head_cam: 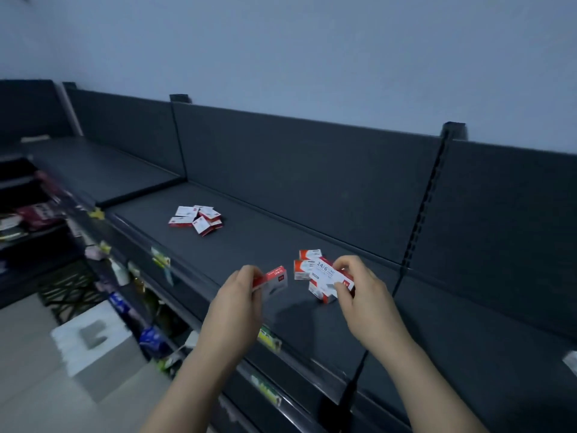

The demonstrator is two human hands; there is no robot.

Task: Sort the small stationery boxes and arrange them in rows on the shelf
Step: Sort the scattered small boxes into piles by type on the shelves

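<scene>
Pinching 1 box (274, 281), left hand (237, 295); gripping another box (331, 273), right hand (363, 295), beside perhaps 3 more boxes (303, 270) on shelf (249, 245).

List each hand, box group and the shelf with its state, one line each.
Left hand: grips one small red-and-white cardboard box.
Right hand: pinches red-and-white box marked 24/6, tilted.
Cluster of red-and-white boxes by the right hand: bunched, not yet in a row.
Far pile of red-and-white boxes: jumbled, untouched.
Dark grey metal shelf: holds both groups.

Two hands (240, 295), roughly a dozen boxes (187, 210)
</scene>
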